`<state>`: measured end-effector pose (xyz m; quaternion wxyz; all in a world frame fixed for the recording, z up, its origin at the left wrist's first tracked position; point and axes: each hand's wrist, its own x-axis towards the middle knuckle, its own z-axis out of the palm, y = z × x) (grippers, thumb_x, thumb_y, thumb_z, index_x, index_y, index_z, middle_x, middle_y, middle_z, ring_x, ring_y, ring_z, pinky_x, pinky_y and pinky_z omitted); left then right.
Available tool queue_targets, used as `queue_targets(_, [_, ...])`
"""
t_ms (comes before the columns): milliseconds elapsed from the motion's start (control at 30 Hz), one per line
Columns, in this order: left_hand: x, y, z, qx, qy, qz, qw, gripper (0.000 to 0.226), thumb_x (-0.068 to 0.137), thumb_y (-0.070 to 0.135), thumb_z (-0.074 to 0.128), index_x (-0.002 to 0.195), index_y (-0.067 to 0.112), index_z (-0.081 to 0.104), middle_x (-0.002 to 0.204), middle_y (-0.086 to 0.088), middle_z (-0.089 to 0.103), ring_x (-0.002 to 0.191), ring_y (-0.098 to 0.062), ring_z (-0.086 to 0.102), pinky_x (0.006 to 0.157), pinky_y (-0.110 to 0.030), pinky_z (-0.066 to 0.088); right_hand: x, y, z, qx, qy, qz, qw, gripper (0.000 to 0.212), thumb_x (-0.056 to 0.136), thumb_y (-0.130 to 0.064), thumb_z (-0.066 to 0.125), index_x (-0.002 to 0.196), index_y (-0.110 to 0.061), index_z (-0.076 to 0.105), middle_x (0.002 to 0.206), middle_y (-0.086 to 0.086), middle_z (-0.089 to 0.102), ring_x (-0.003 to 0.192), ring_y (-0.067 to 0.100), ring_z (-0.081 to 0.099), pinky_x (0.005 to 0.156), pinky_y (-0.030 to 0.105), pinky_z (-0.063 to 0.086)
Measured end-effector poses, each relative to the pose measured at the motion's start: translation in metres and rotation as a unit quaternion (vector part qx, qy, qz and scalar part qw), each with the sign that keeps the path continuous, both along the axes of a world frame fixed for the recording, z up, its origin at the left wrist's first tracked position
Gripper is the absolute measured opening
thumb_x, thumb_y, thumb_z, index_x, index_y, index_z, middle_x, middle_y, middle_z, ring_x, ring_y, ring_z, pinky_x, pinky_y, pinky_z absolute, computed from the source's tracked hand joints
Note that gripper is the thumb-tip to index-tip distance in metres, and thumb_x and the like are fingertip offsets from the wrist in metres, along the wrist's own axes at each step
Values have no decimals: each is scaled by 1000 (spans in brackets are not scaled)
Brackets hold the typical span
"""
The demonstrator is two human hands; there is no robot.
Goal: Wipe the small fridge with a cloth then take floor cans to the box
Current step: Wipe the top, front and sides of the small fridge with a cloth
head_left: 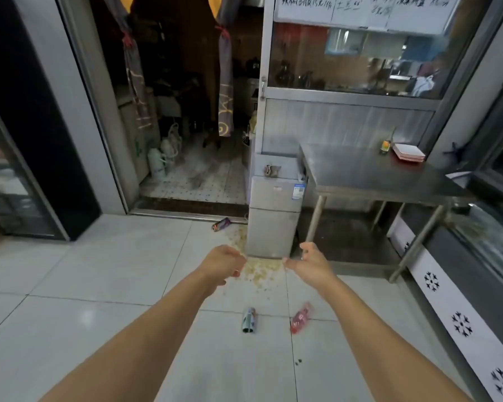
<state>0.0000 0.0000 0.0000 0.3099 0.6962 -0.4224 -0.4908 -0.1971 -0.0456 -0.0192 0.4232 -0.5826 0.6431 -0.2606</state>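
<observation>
The small silver fridge stands ahead against the wall, left of a steel table. A crumpled grey-brown cloth lies on its top. Three cans lie on the tiled floor: a green-blue can and a red can close in front of me, and a dark purple can by the doorway, left of the fridge. My left hand and my right hand are stretched forward side by side in the air, well short of the fridge, fingers loosely curled and holding nothing.
Yellowish crumbs are scattered on the floor at the fridge's foot. The steel table carries a stack of plates and a small bottle. A dark glass-door cooler stands at left. A doorway opens into a back room.
</observation>
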Motion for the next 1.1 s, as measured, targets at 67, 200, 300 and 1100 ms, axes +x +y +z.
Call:
queue_targets(67, [-3,-41,-1,1,-1,10,1000,25,85,23,60,109,16,54,103,-4,63,92,-15,62,71,-31,42,-2,-40,0,-3,-7,-2,1000,61,84,-29,68,135,-17,37,132,8,46,92,14,48,67,22,42])
queue_targets(200, [-2,-116,-1,17,-1,27,999,28,87,24,60,113,17,51,104,-4,62,89,-14,62,61,-25,41,3,-119,2,14,-14,-3,1000,60,83,-28,70,133,-15,38,128,8,48,108,24,55,85,37,51])
queue_targets(300, [8,-163,-3,27,-6,41,999,30,89,25,58,117,17,49,107,-5,61,88,-14,61,57,-23,40,14,-171,-1,19,-25,4,1000,58,82,-28,71,129,-15,39,126,7,51,110,25,54,90,37,49])
queue_targets(1100, [149,-595,-59,35,-30,-96,994,11,85,24,61,88,27,51,92,0,62,86,-16,61,60,-24,42,150,-545,-56,37,78,-92,992,44,87,-25,64,129,-16,53,131,10,52,117,25,52,83,22,37])
